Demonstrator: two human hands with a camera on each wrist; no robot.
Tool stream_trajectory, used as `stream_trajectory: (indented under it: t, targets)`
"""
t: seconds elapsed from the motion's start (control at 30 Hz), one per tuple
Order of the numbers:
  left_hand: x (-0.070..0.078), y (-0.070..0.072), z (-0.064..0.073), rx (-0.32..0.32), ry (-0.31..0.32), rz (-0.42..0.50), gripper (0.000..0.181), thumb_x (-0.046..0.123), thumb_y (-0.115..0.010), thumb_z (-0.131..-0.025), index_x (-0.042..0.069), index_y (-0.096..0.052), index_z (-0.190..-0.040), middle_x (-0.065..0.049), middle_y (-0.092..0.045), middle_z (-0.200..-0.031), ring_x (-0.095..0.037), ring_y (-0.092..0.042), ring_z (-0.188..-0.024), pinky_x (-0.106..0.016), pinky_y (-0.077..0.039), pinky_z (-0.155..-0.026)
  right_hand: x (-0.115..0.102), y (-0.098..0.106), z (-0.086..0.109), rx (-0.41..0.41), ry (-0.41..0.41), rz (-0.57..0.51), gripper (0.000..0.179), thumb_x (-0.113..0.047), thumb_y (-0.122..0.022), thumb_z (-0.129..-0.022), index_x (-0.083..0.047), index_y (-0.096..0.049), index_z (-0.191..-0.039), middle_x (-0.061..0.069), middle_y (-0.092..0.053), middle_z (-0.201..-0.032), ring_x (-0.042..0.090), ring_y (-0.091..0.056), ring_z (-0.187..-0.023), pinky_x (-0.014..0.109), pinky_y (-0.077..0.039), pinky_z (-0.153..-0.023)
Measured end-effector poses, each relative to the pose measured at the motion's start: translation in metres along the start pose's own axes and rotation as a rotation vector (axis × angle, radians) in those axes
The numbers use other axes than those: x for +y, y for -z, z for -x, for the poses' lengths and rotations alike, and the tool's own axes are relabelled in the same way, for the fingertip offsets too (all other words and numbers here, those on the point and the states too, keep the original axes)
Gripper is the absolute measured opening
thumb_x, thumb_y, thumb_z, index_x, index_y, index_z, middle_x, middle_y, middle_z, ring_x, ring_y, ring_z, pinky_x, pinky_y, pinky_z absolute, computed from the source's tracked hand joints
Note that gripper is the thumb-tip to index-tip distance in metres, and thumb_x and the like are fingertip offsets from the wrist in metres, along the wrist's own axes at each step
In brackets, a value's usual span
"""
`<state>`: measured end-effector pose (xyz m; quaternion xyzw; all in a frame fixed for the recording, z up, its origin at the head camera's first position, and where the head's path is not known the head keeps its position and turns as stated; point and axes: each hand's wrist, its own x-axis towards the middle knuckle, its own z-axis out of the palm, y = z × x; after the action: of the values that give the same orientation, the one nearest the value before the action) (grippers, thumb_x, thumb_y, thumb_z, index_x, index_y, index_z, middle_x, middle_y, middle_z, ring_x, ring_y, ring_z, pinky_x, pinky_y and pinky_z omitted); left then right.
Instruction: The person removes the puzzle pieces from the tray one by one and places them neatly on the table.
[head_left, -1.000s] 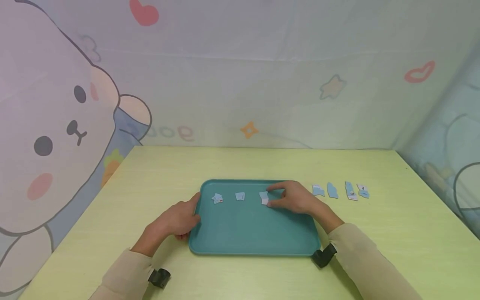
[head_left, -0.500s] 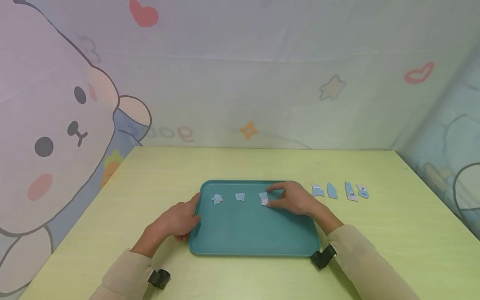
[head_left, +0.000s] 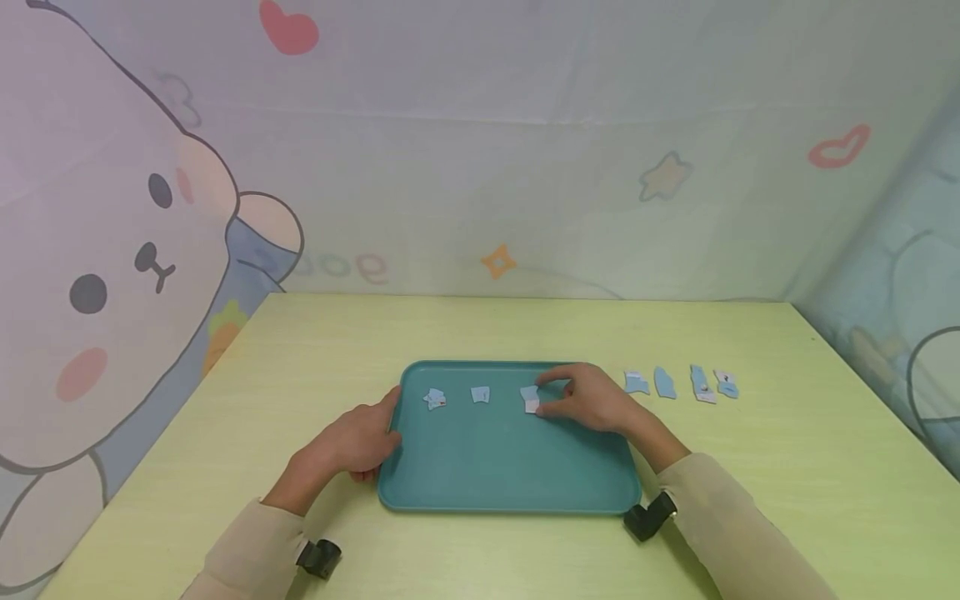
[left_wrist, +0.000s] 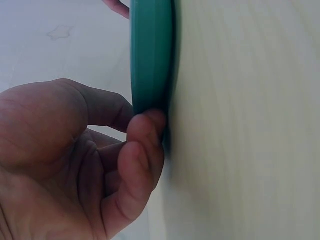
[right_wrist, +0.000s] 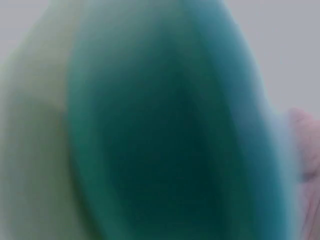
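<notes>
In the head view, a teal tray (head_left: 510,467) lies on the table. My left hand (head_left: 360,437) holds its left edge. The left wrist view shows the thumb at the tray's rim (left_wrist: 151,55) and fingers curled against its underside. Over the tray's back right, my right hand (head_left: 588,398) pinches a small light-blue and white puzzle piece (head_left: 530,399) between thumb and index finger, close over the tray. Left of it on the tray lie a small blue piece (head_left: 480,395) and an irregular blue piece with a red spot (head_left: 435,399). The right wrist view is badly blurred.
Several more puzzle pieces lie in a row on the table right of the tray, among them a plain blue one (head_left: 664,382) and a long one (head_left: 702,385). The pale yellow table (head_left: 787,467) ends at a printed cloth backdrop (head_left: 480,167).
My right hand and the pinched puzzle piece have shifted very slightly to the right. My left hand keeps its hold on the tray, and the other pieces stay where they were.
</notes>
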<state>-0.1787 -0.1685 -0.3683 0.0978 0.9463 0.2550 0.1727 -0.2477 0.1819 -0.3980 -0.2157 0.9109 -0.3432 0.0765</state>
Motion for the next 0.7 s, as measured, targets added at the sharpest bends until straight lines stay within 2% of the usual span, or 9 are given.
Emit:
stream_trajectory:
  t: [0.17,0.7]
  targets:
    - [0.0007,0.0002,0.0008,-0.002,0.003,0.004,0.074,0.005,-0.047,-0.102,-0.007,-0.012,-0.166,-0.007,-0.058,-0.057,-0.014,-0.054,-0.044,-0.029,-0.047,-0.045,0.0003,0.0001,0.0016,0.007,-0.004,-0.019,0.044,-0.027,-0.082,-0.092,-0.007,-0.073,-0.13,-0.007,-0.038,-0.056,0.01,-0.033,-0.055,0.027,-0.031,-0.056]
    - [0.0001,0.0,0.0006,0.006,0.001,-0.003,0.074,0.005,-0.048,-0.102,-0.007,-0.013,-0.166,-0.007,-0.059,-0.057,-0.014,-0.055,-0.044,-0.029,-0.049,-0.045,-0.0013,0.0018,0.0038,0.028,0.02,-0.034,0.044,-0.025,-0.082,-0.091,-0.007,-0.073,-0.13,-0.007,-0.04,-0.057,0.011,-0.034,-0.054,0.026,-0.031,-0.054]
